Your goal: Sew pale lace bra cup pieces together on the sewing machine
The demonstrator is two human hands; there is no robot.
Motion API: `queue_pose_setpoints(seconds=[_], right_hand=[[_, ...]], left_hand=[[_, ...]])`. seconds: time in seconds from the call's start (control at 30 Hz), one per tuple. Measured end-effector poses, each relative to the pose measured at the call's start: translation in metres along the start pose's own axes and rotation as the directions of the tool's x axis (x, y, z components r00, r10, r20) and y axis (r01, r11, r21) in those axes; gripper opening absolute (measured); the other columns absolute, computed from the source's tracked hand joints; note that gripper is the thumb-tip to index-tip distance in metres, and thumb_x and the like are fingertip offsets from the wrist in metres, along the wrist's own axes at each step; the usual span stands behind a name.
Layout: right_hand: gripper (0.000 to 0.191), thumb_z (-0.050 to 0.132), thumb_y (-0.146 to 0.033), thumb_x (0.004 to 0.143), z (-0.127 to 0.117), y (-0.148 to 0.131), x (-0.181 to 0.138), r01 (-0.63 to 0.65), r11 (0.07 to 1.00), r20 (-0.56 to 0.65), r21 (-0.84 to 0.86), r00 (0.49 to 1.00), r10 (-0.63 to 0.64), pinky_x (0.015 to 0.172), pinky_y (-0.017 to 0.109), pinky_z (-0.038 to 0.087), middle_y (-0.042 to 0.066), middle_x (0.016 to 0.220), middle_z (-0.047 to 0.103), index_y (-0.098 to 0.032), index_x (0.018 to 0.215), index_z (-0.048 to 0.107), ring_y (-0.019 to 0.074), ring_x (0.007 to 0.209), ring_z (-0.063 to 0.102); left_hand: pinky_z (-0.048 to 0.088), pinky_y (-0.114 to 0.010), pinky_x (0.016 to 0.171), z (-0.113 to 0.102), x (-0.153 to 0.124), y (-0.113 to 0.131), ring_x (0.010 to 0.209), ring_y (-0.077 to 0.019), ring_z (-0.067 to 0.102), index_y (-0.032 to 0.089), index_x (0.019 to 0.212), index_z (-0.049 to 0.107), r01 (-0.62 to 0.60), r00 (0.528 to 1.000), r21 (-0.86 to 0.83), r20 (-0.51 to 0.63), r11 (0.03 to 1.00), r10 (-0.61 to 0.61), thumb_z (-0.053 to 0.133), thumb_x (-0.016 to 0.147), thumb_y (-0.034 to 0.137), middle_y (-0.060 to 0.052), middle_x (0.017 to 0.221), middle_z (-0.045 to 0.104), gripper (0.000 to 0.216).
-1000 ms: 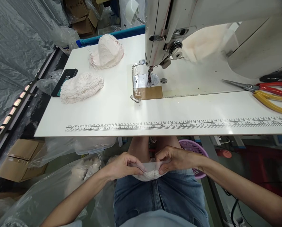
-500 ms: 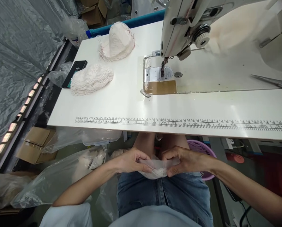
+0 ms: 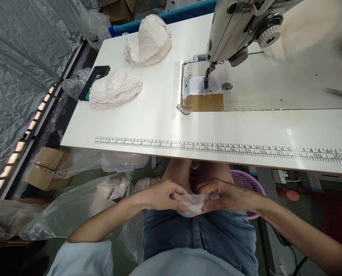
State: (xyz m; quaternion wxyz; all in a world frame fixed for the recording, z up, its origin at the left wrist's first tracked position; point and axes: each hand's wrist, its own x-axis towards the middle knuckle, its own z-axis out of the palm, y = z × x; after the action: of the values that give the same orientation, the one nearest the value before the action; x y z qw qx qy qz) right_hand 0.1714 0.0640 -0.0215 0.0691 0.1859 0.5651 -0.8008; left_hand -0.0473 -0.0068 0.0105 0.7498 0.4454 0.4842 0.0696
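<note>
Below the table edge, over my lap, a piece of thin white fabric with a lacy, eyelet-like part (image 3: 194, 207) is stretched between both hands. My left hand (image 3: 169, 195) pinches its left side between thumb and fingers. On the right side, my right hand (image 3: 219, 194) grips it the same way, thumb at the lower edge. Part of the cloth is hidden behind the fingers. On the table lie a stack of white lacy pieces (image 3: 116, 90), partly over a black phone-like object (image 3: 97, 73), and a white cap-shaped pile (image 3: 152, 40) with loose reddish threads.
A sewing machine (image 3: 231, 34) stands at the back right, its presser foot (image 3: 207, 82) over the metal plate. Scissors (image 3: 340, 93) lie at the right. A printed ruler (image 3: 216, 146) runs along the table's front. Plastic bags (image 3: 70, 209) and a purple basket (image 3: 249, 184) sit below.
The head view has shifted, so the table and machine look moved, the machine rightward and up. Both hands still hold the fabric, and its lacy part shows more plainly now.
</note>
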Motion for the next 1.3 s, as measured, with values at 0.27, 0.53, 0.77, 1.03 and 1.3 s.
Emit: queue_pose_setpoints(seconds=[0.27, 0.53, 0.77, 1.03, 1.3], right_hand=[[0.027, 0.066, -0.041, 0.075, 0.002, 0.0, 0.001, 0.015, 0.999, 0.014, -0.037, 1.0, -0.015, 0.06, 0.024, 0.041, 0.002, 0.076, 0.057, -0.015, 0.074, 0.066, 0.0135, 0.067, 0.053], [0.028, 0.066, -0.041, 0.076, 0.002, -0.002, 0.001, 0.029, 0.999, 0.012, -0.024, 1.0, -0.028, 0.061, 0.023, 0.042, 0.003, 0.077, 0.059, -0.013, 0.077, 0.067, 0.0134, 0.068, 0.054], [0.026, 0.067, -0.038, 0.075, -0.002, 0.0, -0.006, 0.056, 0.998, 0.0, -0.032, 0.998, -0.056, 0.063, 0.022, 0.044, 0.001, 0.074, 0.06, -0.012, 0.08, 0.069, 0.013, 0.069, 0.055], [0.026, 0.065, -0.038, 0.077, -0.002, 0.001, -0.011, 0.087, 0.996, 0.002, -0.031, 0.996, -0.087, 0.063, 0.022, 0.043, 0.001, 0.074, 0.059, -0.012, 0.08, 0.068, 0.012, 0.068, 0.055], [0.033, 0.058, -0.044, 0.081, 0.0, 0.003, -0.009, 0.064, 0.981, -0.043, -0.181, 0.996, -0.073, 0.055, 0.022, 0.035, -0.002, 0.064, 0.051, -0.013, 0.072, 0.062, 0.0111, 0.06, 0.047]], left_hand=[[0.044, -0.017, 0.065, -0.001, -0.001, -0.002, 0.076, -0.0136, 0.063, 0.014, 0.101, 0.069, -0.046, 0.999, 0.078, -0.005, 0.996, 0.047, 0.071, 0.07, 0.024, -0.003, 0.085, 0.072, 0.033], [0.039, -0.016, 0.057, 0.004, 0.004, -0.002, 0.064, -0.0114, 0.058, 0.015, 0.089, 0.074, -0.027, 0.991, 0.115, -0.125, 0.993, 0.042, 0.072, 0.068, 0.031, 0.0, 0.07, 0.069, 0.026], [0.039, -0.018, 0.056, 0.003, 0.006, -0.008, 0.059, -0.0101, 0.055, 0.014, 0.081, 0.075, 0.013, 0.995, -0.013, -0.096, 1.0, -0.014, 0.073, 0.066, 0.027, 0.0, 0.066, 0.069, 0.02], [0.049, -0.025, 0.071, 0.002, 0.004, -0.008, 0.074, -0.0162, 0.063, 0.015, 0.088, 0.074, 0.044, 0.997, -0.075, -0.058, 0.996, -0.048, 0.074, 0.066, 0.032, -0.006, 0.084, 0.072, 0.028], [0.043, -0.021, 0.06, 0.001, 0.004, -0.007, 0.063, -0.0119, 0.057, 0.013, 0.081, 0.074, 0.028, 0.994, -0.044, -0.102, 0.999, -0.033, 0.074, 0.066, 0.033, -0.004, 0.072, 0.069, 0.025]])
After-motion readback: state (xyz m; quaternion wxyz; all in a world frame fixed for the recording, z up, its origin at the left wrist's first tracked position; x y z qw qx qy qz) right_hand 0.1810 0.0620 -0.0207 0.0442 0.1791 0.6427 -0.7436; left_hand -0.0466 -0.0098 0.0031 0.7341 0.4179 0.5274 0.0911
